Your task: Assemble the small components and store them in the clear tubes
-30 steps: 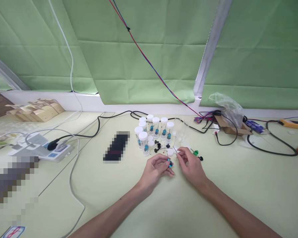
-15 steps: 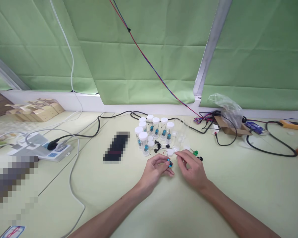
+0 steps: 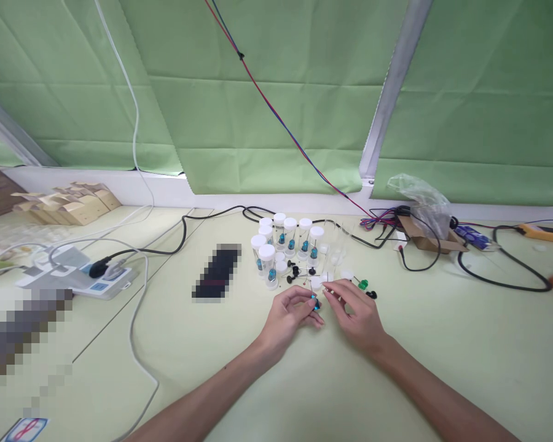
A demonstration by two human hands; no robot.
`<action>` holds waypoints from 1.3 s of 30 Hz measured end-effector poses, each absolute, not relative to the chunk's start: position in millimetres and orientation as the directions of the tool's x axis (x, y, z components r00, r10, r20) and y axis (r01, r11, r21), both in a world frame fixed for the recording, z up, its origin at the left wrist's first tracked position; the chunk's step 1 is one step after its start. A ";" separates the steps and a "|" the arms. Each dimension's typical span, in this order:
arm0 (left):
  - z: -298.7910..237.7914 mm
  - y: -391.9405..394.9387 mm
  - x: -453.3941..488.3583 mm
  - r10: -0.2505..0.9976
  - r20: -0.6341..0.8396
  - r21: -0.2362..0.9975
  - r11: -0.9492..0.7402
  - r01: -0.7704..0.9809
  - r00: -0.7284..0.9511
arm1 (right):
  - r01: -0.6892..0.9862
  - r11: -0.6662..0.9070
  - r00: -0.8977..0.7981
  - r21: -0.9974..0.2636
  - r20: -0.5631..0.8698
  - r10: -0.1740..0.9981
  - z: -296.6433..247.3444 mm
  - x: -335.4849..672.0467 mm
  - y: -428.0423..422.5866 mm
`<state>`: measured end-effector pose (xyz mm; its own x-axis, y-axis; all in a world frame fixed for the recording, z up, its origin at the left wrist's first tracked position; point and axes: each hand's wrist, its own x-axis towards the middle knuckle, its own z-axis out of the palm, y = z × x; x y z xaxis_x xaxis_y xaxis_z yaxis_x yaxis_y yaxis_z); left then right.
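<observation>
Moved: right hand (image 3: 357, 312) has edged its fingertips in toward the left hand (image 3: 289, 314) since 1.0 s ago; left hand has barely shifted.
Left hand: thumb and forefinger pinch a small blue component (image 3: 314, 301), held just above the counter (image 3: 442, 344).
Right hand: thumb and forefinger pressed together just beside the component, seemingly on its thin lead; the grip itself is too small to confirm.
Just beyond the fingertips: capped vials (image 3: 281, 245), several with blue parts inside, loose black parts (image 3: 295, 271) and loose white caps.
Beside the right hand's far knuckles: green LED (image 3: 363, 284).
Risk 1: the fine lead could bend or snap if the 2 hands pull unevenly.
Risk 2: a slipped pinch would likely drop the component among the loose parts.
Risk 3: a forward nudge could topple the tightly grouped vials.
Writing: card (image 3: 25, 428), well to the left hand's near side, shows a red-and-blue mark; nothing readable. Power strip (image 3: 85, 277) labels are illegible.
</observation>
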<state>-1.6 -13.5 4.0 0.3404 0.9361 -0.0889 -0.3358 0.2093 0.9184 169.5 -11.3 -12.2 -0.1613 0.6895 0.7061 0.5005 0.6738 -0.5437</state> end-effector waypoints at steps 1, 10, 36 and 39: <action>4.1 -13.5 -1.5 0.936 -0.088 0.918 0.209 -0.336 0.340 | 0.500 0.678 -0.160 -0.539 0.712 0.684 -11.8 169.7 -11.2; 5.5 -13.7 -1.3 0.935 -0.101 0.914 0.223 -0.339 0.341 | 0.528 0.645 -0.088 -0.552 0.720 0.689 -4.7 168.8 -10.8; 3.4 -16.1 5.2 0.930 -0.095 0.927 0.213 -0.310 0.356 | 0.246 0.467 0.024 -0.849 0.487 0.873 -12.4 160.9 -18.7; 2.6 -16.4 5.3 0.928 -0.091 0.926 0.212 -0.311 0.362 | 0.237 0.463 0.005 -0.854 0.478 0.878 -13.0 161.0 -18.9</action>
<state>5.3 -16.4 2.6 0.3624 0.9276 -0.0909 -0.3108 0.2123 0.9265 161.0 -18.9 -13.0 0.0049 0.8783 0.4781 0.2373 0.4635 -0.8537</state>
